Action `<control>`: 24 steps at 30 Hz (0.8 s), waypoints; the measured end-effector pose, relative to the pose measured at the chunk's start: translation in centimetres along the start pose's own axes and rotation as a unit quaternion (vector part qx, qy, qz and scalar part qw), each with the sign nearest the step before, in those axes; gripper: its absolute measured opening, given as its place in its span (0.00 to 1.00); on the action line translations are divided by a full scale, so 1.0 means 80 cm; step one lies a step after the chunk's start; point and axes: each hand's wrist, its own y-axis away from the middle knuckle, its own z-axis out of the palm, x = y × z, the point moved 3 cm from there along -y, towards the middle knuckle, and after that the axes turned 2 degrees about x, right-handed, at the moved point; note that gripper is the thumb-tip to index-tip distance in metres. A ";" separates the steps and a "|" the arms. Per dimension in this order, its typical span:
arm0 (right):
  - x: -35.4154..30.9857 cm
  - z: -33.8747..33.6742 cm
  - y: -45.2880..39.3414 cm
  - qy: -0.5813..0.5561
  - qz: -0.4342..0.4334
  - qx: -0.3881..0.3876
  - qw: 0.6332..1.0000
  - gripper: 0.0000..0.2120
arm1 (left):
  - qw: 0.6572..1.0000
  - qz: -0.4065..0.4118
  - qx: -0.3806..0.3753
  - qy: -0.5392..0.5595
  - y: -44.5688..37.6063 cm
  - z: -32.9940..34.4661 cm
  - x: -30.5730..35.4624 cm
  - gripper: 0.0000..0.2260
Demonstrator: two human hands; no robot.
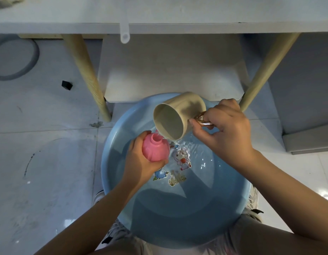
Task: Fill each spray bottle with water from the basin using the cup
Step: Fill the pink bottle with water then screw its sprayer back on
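Tiled floor [49,162], blue basin [111,162], pink bottle [154,150] base hidden by left hand [141,162]

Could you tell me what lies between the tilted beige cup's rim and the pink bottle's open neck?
In the head view, only a thin stream of water bridges the beige cup and the pink plastic bottle, above the blue basin.
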 end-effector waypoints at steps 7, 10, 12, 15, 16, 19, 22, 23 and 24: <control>-0.003 -0.002 -0.004 0.000 -0.023 0.004 1.000 0.17 | 1.000 -0.006 -0.007 0.000 0.000 0.002 0.000 0.41; -0.004 -0.003 -0.005 0.002 -0.031 0.003 1.000 0.16 | 1.000 -0.005 -0.007 0.008 0.001 0.003 0.001 0.41; -0.004 -0.004 -0.006 -0.001 -0.034 0.005 0.999 0.16 | 1.000 -0.006 -0.006 0.007 0.001 0.002 0.003 0.40; -0.005 -0.005 -0.006 -0.003 -0.041 0.007 0.999 0.16 | 1.000 -0.006 -0.004 0.001 0.000 0.001 0.003 0.41; -0.005 -0.004 -0.005 -0.003 -0.043 0.007 0.999 0.16 | 1.000 -0.007 -0.004 -0.001 0.001 0.001 0.003 0.42; -0.004 -0.004 -0.005 0.002 -0.051 0.008 0.999 0.16 | 1.000 -0.011 -0.005 0.000 0.001 0.002 0.002 0.42; -0.006 -0.005 -0.006 0.005 -0.061 0.010 0.998 0.16 | 1.000 -0.009 -0.009 0.001 0.001 0.002 0.001 0.42; -0.007 -0.005 -0.006 0.004 -0.065 0.011 0.998 0.16 | 1.000 -0.010 -0.009 0.005 0.001 0.002 0.001 0.41; -0.008 -0.005 -0.006 0.003 -0.069 0.011 0.998 0.15 | 1.000 -0.011 -0.008 0.008 0.001 0.002 0.002 0.41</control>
